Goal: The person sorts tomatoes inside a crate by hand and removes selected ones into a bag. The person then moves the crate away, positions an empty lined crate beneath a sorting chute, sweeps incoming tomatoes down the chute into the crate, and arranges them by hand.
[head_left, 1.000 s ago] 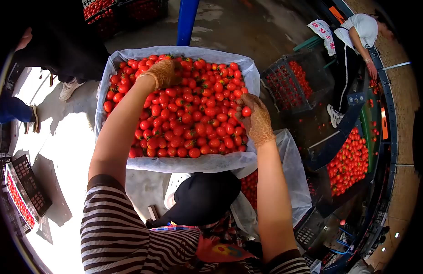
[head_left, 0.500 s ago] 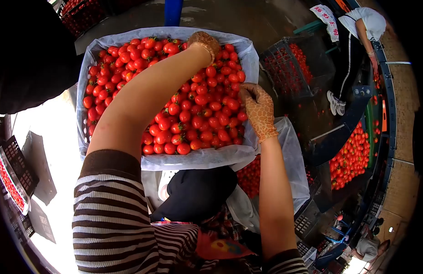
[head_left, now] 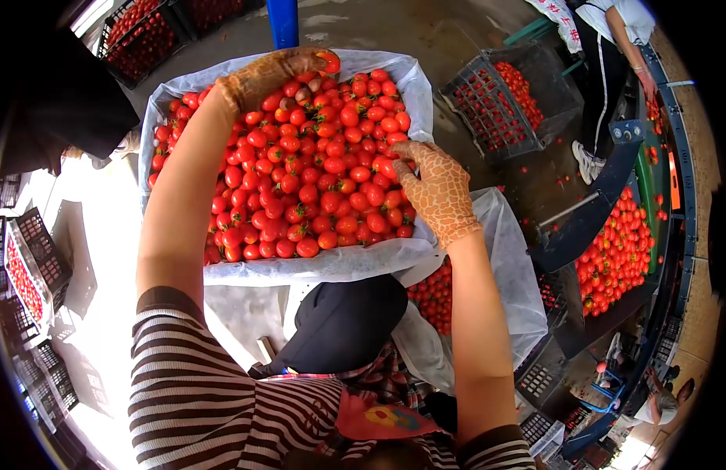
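Note:
A crate lined with white sheeting is full of small red tomatoes, some with green stems. Over its upper part, my left hand, in a patterned tan glove, curls its fingers against a single tomato near the far rim. Brown fingertips also show among the tomatoes just below it. My right hand, gloved alike, rests at the crate's right edge. Its thumb and forefinger are apart, their tips touching or just above the tomatoes, and nothing is visibly held.
Below my right forearm is another lined container with tomatoes. A dark crate stands at upper right, near a person reaching to a sorting line. A blue post rises behind; more crates stand left.
My left hand swung right across the tomatoes, then back left to the far rim, where a tomato now shows at its fingertips. My right hand's fingers moved slightly left over the tomatoes.

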Action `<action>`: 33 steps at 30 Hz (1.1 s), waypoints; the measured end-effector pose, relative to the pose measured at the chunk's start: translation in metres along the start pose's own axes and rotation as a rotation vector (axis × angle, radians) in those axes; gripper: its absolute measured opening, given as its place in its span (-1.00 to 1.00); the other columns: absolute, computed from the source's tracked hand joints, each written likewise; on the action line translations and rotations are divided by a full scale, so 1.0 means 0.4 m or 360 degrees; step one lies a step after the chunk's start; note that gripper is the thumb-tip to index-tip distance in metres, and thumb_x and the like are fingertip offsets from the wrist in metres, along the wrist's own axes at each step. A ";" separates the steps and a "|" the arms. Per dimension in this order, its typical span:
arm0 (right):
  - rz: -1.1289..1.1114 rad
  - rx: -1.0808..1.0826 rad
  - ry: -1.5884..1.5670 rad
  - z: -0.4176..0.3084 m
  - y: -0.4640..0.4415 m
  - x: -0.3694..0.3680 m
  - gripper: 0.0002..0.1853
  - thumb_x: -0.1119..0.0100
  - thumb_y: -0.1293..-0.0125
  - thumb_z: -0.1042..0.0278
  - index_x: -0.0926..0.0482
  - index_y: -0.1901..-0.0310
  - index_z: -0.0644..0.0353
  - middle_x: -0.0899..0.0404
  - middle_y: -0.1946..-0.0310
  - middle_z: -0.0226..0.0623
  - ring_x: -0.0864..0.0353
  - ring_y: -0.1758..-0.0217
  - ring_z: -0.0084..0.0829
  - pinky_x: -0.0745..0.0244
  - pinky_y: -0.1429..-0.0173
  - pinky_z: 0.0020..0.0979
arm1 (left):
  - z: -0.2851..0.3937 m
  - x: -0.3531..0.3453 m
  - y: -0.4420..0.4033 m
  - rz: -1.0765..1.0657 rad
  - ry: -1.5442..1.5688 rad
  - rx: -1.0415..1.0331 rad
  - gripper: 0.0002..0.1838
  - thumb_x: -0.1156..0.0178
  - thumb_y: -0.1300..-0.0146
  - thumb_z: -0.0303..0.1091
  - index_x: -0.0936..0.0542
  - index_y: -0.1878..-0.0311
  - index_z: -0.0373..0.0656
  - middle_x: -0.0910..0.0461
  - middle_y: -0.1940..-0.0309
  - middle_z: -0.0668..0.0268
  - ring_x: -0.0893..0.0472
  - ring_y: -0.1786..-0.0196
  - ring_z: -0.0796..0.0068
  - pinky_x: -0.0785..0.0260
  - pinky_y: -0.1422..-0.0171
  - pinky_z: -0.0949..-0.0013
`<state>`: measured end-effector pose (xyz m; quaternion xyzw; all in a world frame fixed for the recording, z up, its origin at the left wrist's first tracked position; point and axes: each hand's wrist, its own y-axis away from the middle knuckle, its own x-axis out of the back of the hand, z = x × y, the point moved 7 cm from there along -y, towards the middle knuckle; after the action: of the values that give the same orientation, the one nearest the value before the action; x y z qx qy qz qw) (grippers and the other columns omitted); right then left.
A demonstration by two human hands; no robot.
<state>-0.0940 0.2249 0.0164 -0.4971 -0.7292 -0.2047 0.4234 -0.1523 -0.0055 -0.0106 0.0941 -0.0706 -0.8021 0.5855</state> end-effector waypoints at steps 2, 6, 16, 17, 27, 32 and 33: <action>-0.0213 0.0094 0.0376 -0.013 -0.022 -0.024 -0.72 -0.18 -0.17 0.21 -0.61 0.09 0.07 -0.62 0.18 -0.20 -0.61 0.08 -0.16 -0.48 -0.02 -0.22 | -0.063 0.028 0.073 -0.0035 0.0976 -0.0106 -0.60 0.04 -0.38 -0.13 -0.38 -0.16 -0.16 -0.47 0.35 0.34 -0.39 0.52 0.63 -0.24 0.64 0.66; -0.0879 -0.0215 0.0969 0.029 -0.054 -0.128 -0.72 -0.16 -0.16 0.14 -0.58 0.12 0.02 -0.62 0.16 -0.18 -0.60 0.05 -0.17 -0.45 -0.03 -0.15 | -0.113 -0.025 0.240 0.0078 0.1693 -0.0169 -0.69 -0.01 -0.37 -0.13 -0.44 -0.05 -0.08 -0.54 0.27 0.30 -0.46 0.45 0.60 -0.30 0.64 0.65; -0.0068 -0.0971 -0.2123 0.036 0.119 -0.067 -0.66 -0.14 -0.29 0.10 -0.49 0.03 0.12 -0.54 0.24 -0.30 -0.54 0.11 -0.28 -0.46 -0.03 -0.20 | -0.072 -0.263 0.324 0.0557 0.1678 -0.0568 -0.66 0.02 -0.38 -0.08 -0.41 -0.11 -0.02 -0.49 0.23 0.33 -0.50 0.31 0.52 -0.37 0.41 0.56; 0.0012 -0.0932 -0.2752 0.002 0.162 -0.070 -0.71 -0.08 -0.33 0.10 -0.47 0.05 0.10 -0.48 0.20 -0.35 -0.49 0.09 -0.36 -0.46 -0.05 -0.23 | -0.043 -0.304 0.320 0.0707 0.1450 -0.0707 -0.65 0.00 -0.37 -0.08 -0.42 -0.11 -0.01 -0.49 0.22 0.35 -0.52 0.25 0.51 -0.41 0.33 0.54; 0.0502 -0.0505 -0.3454 0.008 0.528 0.002 -0.52 -0.06 -0.29 0.03 -0.35 -0.11 0.16 -0.41 0.00 -0.29 -0.40 -0.06 -0.42 -0.32 -0.21 -0.36 | 0.026 -0.911 0.365 -0.1579 0.3881 -0.1173 -0.82 0.07 -0.28 -0.21 -0.32 0.41 -0.03 -0.24 0.42 0.47 -0.27 0.29 0.46 -0.20 0.31 0.36; 0.0838 -0.0530 -0.3396 0.147 0.676 -0.016 -0.49 -0.06 -0.26 -0.01 -0.35 -0.11 0.18 -0.39 -0.04 -0.30 -0.38 -0.10 -0.42 -0.29 -0.25 -0.36 | -0.006 -0.971 0.406 -0.1473 0.4638 -0.0838 -0.77 0.14 -0.38 -0.11 -0.41 0.28 0.02 -0.29 0.30 0.45 -0.27 0.19 0.47 -0.21 0.17 0.34; 0.0869 -0.0529 -0.3378 0.174 0.697 -0.017 -0.48 -0.06 -0.25 -0.02 -0.35 -0.11 0.18 -0.39 -0.04 -0.30 -0.37 -0.11 -0.42 -0.28 -0.26 -0.36 | -0.012 -0.962 0.415 -0.1556 0.4940 -0.0674 -0.77 0.13 -0.37 -0.09 -0.42 0.26 0.03 -0.30 0.29 0.46 -0.27 0.18 0.47 -0.22 0.16 0.33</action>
<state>0.1287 0.3891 -0.0620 -0.6147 -0.5511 0.3301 -0.4577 0.1165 0.3107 0.0480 -0.6959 -0.6885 0.0383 0.2006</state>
